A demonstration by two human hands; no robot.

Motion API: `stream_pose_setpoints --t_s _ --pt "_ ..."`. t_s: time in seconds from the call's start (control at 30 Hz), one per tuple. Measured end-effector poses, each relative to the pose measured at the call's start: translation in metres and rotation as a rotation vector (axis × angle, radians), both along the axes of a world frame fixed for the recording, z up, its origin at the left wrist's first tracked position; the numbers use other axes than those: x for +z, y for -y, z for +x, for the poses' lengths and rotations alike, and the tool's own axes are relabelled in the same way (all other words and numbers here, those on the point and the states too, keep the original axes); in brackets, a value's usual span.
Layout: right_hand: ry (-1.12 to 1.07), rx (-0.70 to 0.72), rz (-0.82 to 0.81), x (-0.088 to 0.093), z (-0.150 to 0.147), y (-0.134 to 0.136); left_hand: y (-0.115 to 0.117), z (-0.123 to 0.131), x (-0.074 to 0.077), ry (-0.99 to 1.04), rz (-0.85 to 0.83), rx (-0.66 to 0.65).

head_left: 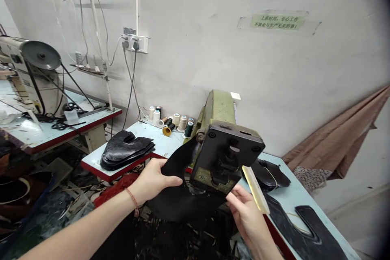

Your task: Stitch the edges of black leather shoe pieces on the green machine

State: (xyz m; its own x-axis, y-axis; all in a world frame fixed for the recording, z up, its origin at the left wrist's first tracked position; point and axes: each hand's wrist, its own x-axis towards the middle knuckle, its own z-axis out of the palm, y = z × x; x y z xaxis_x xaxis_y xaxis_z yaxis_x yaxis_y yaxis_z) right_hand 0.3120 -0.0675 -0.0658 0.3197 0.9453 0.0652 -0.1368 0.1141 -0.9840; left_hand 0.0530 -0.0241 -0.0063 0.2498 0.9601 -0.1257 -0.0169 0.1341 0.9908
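Observation:
A curved black leather piece (183,207) lies around the lower end of a green machine (221,107) with a dark front plate. My left hand (157,180) grips its left side, thumb on top and the fingers hidden underneath. On the other side, my right hand (243,205) pinches the right edge of the same piece close below the machine head. A pale strip with a yellow edge (256,191) juts out from the machine just above my right hand. The machine head hides part of the leather.
Stacked black leather pieces (123,150) lie on the table's left end, and tied black pieces (304,227) on the right. Several thread spools (183,122) stand by the wall. A sewing machine (39,69) occupies another table at left. Brown cloth (338,142) hangs at right.

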Motion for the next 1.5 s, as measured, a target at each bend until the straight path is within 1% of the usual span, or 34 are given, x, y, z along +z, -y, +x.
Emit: stream_pose_setpoints --t_s 0.07,0.17,0.33,0.43,0.63,0.77,0.83,0.87,0.9,0.93,0.97,1.0,1.03,1.1,1.13,1.17,1.2,1.27,1.33,1.37,1.43,1.5 --pt "-0.022 0.013 -0.047 -0.006 -0.002 0.005 -0.006 -0.005 0.006 -0.005 -0.021 -0.044" --pt "-0.058 0.036 -0.100 -0.011 -0.012 0.014 -0.013 -0.013 0.009 -0.014 -0.062 -0.090" --pt "-0.181 0.010 -0.150 -0.014 -0.036 0.024 -0.020 -0.028 0.007 -0.013 -0.124 -0.122" --pt "-0.215 0.011 -0.143 -0.017 -0.048 0.027 -0.020 -0.039 0.004 -0.014 -0.151 -0.118" --pt "-0.142 -0.038 -0.055 -0.032 -0.063 0.030 -0.019 -0.059 -0.005 -0.022 -0.161 -0.098" --pt "-0.094 -0.054 -0.039 -0.039 -0.081 0.031 -0.016 -0.071 -0.011 -0.033 -0.162 -0.113" --pt "-0.059 -0.026 -0.066 -0.042 -0.089 0.032 -0.020 -0.081 -0.012 -0.066 -0.158 -0.165" --pt "-0.038 0.008 -0.092 -0.043 -0.088 0.033 -0.024 -0.087 -0.011 -0.116 -0.141 -0.172" --pt "-0.005 0.045 -0.119 -0.044 -0.082 0.034 -0.032 -0.095 -0.010 -0.186 -0.108 -0.151" --pt "0.058 0.066 -0.136 -0.046 -0.070 0.034 -0.042 -0.104 -0.010 -0.264 -0.066 -0.107" --pt "0.175 0.056 -0.139 -0.049 -0.051 0.035 -0.055 -0.114 -0.010 -0.356 -0.005 -0.019" --pt "0.339 0.009 -0.125 -0.052 -0.026 0.037 -0.070 -0.125 -0.011 -0.418 0.047 0.066" --pt "0.575 -0.098 -0.104 -0.056 0.005 0.039 -0.086 -0.136 -0.013 -0.469 0.082 0.140" --pt "1.180 -0.357 -0.113 -0.063 0.075 0.047 -0.117 -0.155 -0.020 -0.611 0.146 0.285" --pt "1.262 -0.432 -0.148 -0.067 0.109 0.052 -0.130 -0.162 -0.025 -0.700 0.175 0.339" --pt "1.298 -0.480 -0.187 -0.069 0.140 0.058 -0.140 -0.166 -0.030 -0.782 0.198 0.378" --pt "1.338 -0.492 -0.224 -0.071 0.166 0.063 -0.147 -0.169 -0.036 -0.857 0.222 0.415" --pt "1.388 -0.448 -0.281 -0.075 0.201 0.072 -0.149 -0.166 -0.046 -0.975 0.293 0.489" --pt "1.445 -0.390 -0.312 -0.077 0.215 0.076 -0.141 -0.153 -0.055 -1.050 0.398 0.539" --pt "1.475 -0.370 -0.318 -0.079 0.217 0.077 -0.133 -0.142 -0.060 -1.070 0.457 0.533" --pt "1.535 -0.339 -0.315 -0.082 0.216 0.076 -0.114 -0.115 -0.073 -1.068 0.565 0.431" --pt "1.593 -0.310 -0.307 -0.085 0.214 0.073 -0.089 -0.083 -0.091 -1.022 0.650 0.258"
